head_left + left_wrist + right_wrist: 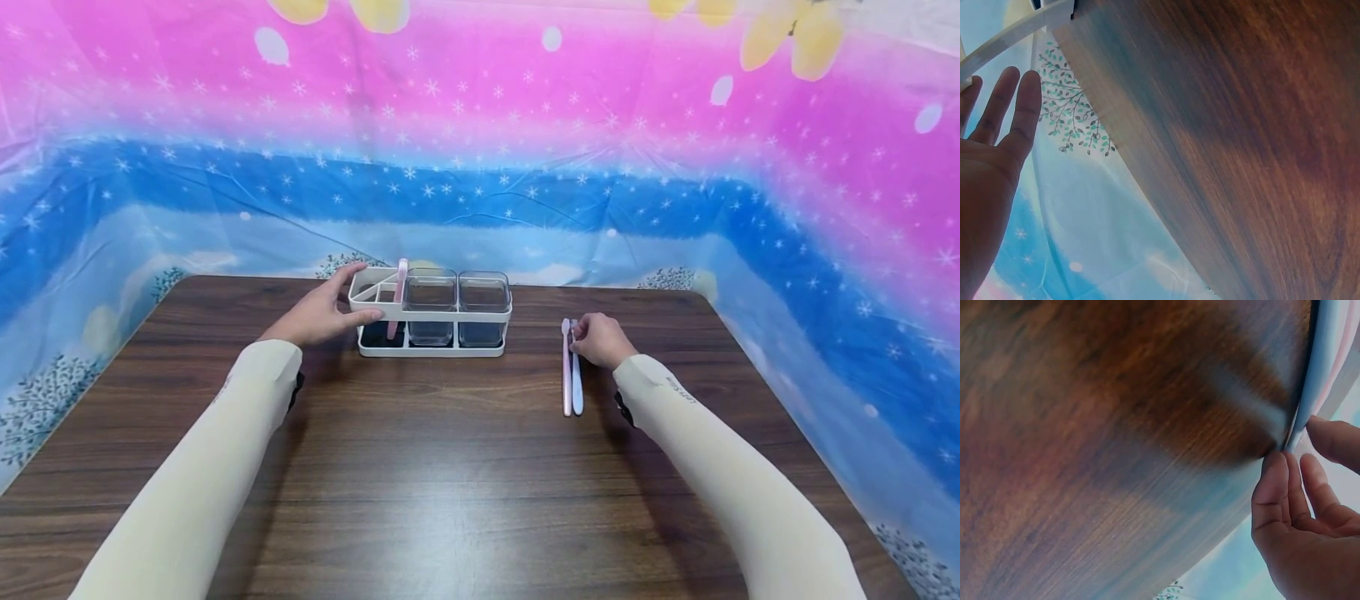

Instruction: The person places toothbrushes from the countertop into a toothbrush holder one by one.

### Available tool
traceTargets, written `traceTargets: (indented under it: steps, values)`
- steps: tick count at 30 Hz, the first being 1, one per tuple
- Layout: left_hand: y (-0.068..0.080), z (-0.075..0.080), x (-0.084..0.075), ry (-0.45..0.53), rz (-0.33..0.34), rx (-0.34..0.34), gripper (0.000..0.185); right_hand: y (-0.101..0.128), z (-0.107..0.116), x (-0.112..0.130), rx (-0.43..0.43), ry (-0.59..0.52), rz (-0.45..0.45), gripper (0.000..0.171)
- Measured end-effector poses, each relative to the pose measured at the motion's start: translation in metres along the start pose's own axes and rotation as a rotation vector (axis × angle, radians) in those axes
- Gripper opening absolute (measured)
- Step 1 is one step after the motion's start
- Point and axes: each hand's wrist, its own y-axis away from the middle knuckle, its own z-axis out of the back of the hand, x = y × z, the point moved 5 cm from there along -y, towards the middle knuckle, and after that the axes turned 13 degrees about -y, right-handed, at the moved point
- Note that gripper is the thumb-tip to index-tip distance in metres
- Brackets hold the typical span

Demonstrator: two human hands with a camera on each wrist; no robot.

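Observation:
A white toothbrush holder [431, 352] stands near the table's far edge, with two clear cups [483, 308] in its middle and right places. One pink toothbrush [402, 283] leans upright in its left part. My left hand [322, 310] spans the holder's left end, thumb on the front rim and a finger at the back; other fingers [1025, 109] stretch out straight beside the rim in the left wrist view. My right hand [602, 340] pinches a white toothbrush [577, 383] near its head between thumb and fingertips. Alongside it lies another pink toothbrush [566, 371].
The dark wooden table [442, 467] runs out towards me. Behind it and along both sides hangs a pink and blue printed cloth [487, 192], close to the table's far edge.

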Motion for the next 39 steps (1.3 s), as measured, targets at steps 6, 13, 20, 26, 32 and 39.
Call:
traceTargets:
  steps: [6,13,20,26,32,39]
  values:
    - [-0.001,-0.001,0.0,-0.004,0.004,0.005,0.1,0.003,0.003,-0.005,-0.026,0.031,-0.019,0.021]
    - [0.0,-0.001,-0.001,-0.008,0.01,0.006,0.099,0.006,0.005,-0.009,-0.046,0.027,-0.06,0.02]
    - [0.001,0.0,-0.001,-0.003,0.005,-0.003,0.098,0.003,0.004,-0.01,-0.04,0.02,-0.078,0.016]
    - [0.001,0.0,-0.002,-0.01,-0.001,0.007,0.098,0.002,0.004,-0.014,-0.016,-0.004,-0.118,0.04]
    - [0.001,0.0,-0.003,-0.003,-0.004,0.01,0.099,0.002,0.009,-0.014,-0.083,-0.034,-0.093,0.039]
    - [0.001,0.001,-0.001,0.006,-0.003,0.008,0.1,0.003,0.019,-0.004,-0.227,-0.091,0.0,0.014]
